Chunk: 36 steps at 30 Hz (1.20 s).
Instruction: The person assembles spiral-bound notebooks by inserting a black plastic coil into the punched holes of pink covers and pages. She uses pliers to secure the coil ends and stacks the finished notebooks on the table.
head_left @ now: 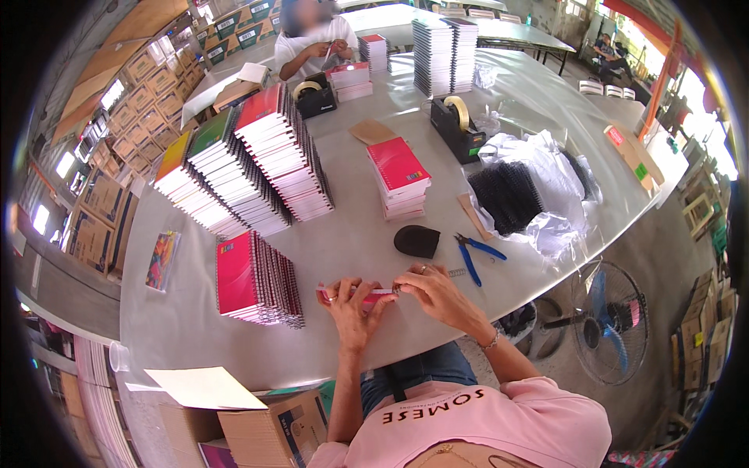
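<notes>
Both hands hold one pink notebook edge-on at the near edge of the counter; the left hand is clenched around its left end, the right hand pinches its right end, where a bit of wire coil seems to show; the step in hand looks like seating or closing the spiral binding. Blue pliers and a black pad lie just beyond the right hand, a finished pink stack to the left; the next move likely calls for steady fingers working along the spine.
</notes>
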Each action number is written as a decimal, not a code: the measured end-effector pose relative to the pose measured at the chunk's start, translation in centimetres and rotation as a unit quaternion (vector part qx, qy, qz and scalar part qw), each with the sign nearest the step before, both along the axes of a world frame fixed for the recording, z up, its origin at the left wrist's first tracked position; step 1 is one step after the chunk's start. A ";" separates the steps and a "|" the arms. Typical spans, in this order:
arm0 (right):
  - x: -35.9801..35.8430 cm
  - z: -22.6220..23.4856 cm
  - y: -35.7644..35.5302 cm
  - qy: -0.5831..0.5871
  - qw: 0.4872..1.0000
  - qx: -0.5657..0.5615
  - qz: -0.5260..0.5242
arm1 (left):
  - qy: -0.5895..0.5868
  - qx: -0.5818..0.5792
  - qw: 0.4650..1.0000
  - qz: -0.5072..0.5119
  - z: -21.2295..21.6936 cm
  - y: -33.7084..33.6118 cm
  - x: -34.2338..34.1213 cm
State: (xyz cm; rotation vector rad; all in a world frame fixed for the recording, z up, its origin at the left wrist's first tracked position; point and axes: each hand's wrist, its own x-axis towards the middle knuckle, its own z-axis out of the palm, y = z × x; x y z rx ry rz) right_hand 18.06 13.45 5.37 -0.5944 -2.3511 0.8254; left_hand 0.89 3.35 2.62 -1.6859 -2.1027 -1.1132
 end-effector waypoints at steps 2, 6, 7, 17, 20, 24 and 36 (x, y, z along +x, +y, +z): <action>0.1 -0.2 0.0 0.014 1.000 0.000 0.003 | 0.000 -0.003 1.000 -0.004 0.0 0.1 0.0; 0.4 -0.2 0.0 0.029 0.999 -0.035 0.025 | 0.000 -0.018 1.000 -0.004 0.3 0.0 0.0; 0.4 0.2 0.0 0.025 0.998 -0.050 0.031 | -0.001 -0.022 1.000 -0.004 0.3 0.0 -0.1; 0.1 1.3 0.1 0.078 0.981 -0.154 0.085 | -0.030 -0.037 0.999 -0.014 0.1 -0.2 -0.2; 0.0 1.5 0.2 0.086 0.980 -0.136 0.122 | -0.028 -0.034 0.999 -0.013 -0.3 -0.3 -0.3; -0.2 1.2 -0.6 0.104 0.974 -0.169 0.111 | -0.014 -0.031 0.999 -0.003 -0.6 -0.2 -0.3; -0.2 0.5 0.2 0.033 0.999 -0.025 0.035 | 0.000 -0.018 1.000 -0.003 -0.3 -0.1 -0.2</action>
